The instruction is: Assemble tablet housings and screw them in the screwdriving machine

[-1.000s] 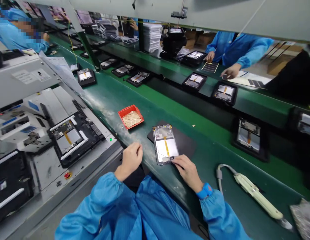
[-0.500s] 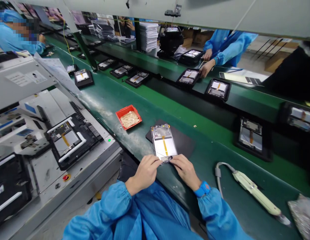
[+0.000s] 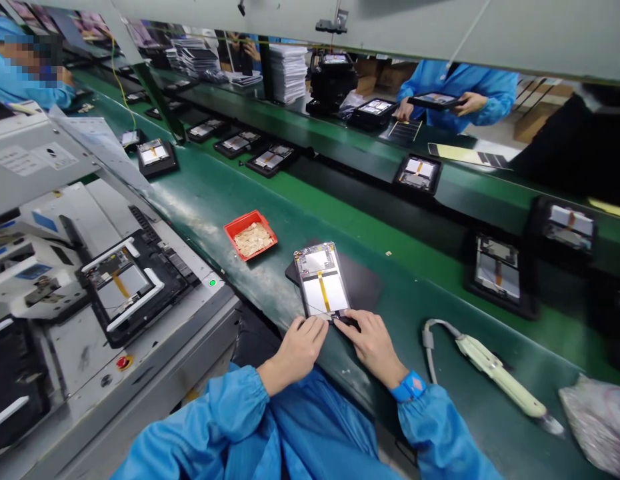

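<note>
An opened tablet [image 3: 315, 265] lies in front of me, its circuit board at the far end and a white battery with an orange ribbon nearer. Under it, and out to the right, rests a dark flat pad [image 3: 363, 287]. My left hand [image 3: 299, 348] is closed at the tablet's near edge, fingertips bent together; what they pinch is too small to make out. At the near right corner my right hand [image 3: 373, 343] grips the tablet's edge, its index finger reaching along the bottom. The fingers partly cover that edge.
A red tray [image 3: 229, 235] of small pale pieces stands left of the tablet. At right lie a corded electric screwdriver [image 3: 500, 373] and a plastic bag [image 3: 597, 423]. A machine [image 3: 155, 347] borders my left. Across the green belt, a co-worker [image 3: 495, 100] holds a tablet.
My left fingers have curled and drawn back slightly from the tablet's edge. My right index finger has shifted along it. The co-worker across has lifted a tablet. The view has turned slightly right.
</note>
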Motion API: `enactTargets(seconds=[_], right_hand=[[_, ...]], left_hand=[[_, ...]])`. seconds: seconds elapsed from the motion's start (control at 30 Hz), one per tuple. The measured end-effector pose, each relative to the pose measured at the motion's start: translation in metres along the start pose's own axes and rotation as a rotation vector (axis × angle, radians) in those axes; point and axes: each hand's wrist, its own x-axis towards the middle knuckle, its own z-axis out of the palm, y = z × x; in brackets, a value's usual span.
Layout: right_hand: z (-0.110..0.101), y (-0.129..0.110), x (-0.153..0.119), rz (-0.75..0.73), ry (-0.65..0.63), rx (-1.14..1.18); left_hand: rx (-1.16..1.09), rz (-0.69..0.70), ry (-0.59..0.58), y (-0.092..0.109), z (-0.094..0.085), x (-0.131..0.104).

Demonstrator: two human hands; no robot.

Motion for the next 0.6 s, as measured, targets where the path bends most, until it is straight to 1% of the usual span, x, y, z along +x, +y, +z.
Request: enactTargets(seconds=[0.1, 0.27, 0.33, 0.4, 0.43, 0.47, 0.53, 0.57, 0.6], right_hand=[[-0.004, -0.003, 0.0, 0.014, -0.036, -0.04], [-0.01, -0.01, 0.012, 0.053, -0.079, -0.126], [-0.014, -0.007, 0.015, 0.06, -0.087, -0.153], [-0.019, 0.0, 0.014, 0.108, -0.056, -0.141], [-0.021, 0.004, 0.014, 0.149, -0.029, -0.115], [-0.022, 0.008, 0.015, 0.196, -0.003, -0.074], [-0.022, 0.013, 0.017, 0.27, 0.023, 0.038], [-0.021, 0.015, 0.019, 0.292, 0.022, 0.091], [-0.018, 0.015, 0.021, 0.307, 0.018, 0.132]], left_hand=[[-0.008, -0.014, 0.021, 0.002, -0.001, 0.002], [-0.022, -0.032, 0.024, 0.003, -0.002, 0.006], [-0.053, -0.034, 0.02, 0.003, -0.003, 0.005], [-0.136, -0.06, 0.048, 0.001, -0.005, 0.002], [-0.203, -0.106, 0.085, 0.0, -0.005, 0.0], [-0.289, -0.186, 0.141, -0.003, -0.006, -0.001], [-0.547, -0.43, 0.244, -0.01, -0.006, -0.002], [-0.722, -0.573, 0.266, -0.015, -0.006, 0.0], [-0.918, -0.706, 0.258, -0.019, -0.005, 0.002]])
